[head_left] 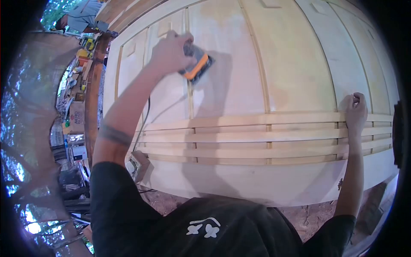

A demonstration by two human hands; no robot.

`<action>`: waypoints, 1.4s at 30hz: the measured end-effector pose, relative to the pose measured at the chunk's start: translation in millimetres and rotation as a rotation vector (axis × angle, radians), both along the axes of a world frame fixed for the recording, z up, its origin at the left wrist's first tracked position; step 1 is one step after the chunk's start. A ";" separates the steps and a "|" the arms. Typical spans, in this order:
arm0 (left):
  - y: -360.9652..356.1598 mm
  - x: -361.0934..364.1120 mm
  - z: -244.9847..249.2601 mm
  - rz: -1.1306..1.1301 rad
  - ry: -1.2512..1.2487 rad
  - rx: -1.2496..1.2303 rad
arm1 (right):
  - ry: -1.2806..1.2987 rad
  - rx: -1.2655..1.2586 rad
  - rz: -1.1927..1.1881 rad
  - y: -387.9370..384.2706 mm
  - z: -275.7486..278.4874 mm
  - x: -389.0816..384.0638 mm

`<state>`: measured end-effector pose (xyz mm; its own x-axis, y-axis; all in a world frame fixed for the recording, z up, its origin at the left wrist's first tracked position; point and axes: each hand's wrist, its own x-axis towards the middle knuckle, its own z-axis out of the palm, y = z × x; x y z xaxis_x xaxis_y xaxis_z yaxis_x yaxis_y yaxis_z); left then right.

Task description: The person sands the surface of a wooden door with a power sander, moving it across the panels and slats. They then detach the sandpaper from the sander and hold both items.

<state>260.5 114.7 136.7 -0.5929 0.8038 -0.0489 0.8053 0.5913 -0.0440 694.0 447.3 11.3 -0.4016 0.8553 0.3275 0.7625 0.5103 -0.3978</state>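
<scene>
My left hand is wrapped round a grey and orange power sander at the upper left of the view. The sander is tilted over a pale wooden panel, with its shadow to the right; contact with the wood is hard to make out. A cord runs down from it past my forearm. On the right, my right hand is curled closed, close to the panel just above several horizontal slats. Nothing shows between its fingers.
A small boxy object sits at the panel's lower left corner. Tools and a cardboard box crowd a bench on the left. Another person is at the top left. A wooden block lies at the lower right.
</scene>
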 end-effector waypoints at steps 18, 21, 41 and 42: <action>41.7 -59.9 -17.8 -0.228 0.119 0.266 | -0.037 -0.032 -0.014 7.4 -6.8 0.7; 47.2 -67.1 -8.0 -0.265 0.106 0.281 | -0.063 -0.027 -0.022 6.8 -4.7 2.1; -6.9 -15.6 -18.2 -0.528 0.085 0.300 | -0.054 0.003 -0.009 10.1 -10.0 3.7; 3.8 -30.6 -22.0 -0.510 0.095 0.299 | -0.053 0.009 -0.005 10.7 -10.9 4.4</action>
<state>229.8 118.5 114.6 -0.1196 0.9588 0.2577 0.9914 0.1292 -0.0207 698.5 458.0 0.5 -0.4144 0.8546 0.3130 0.7851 0.5097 -0.3520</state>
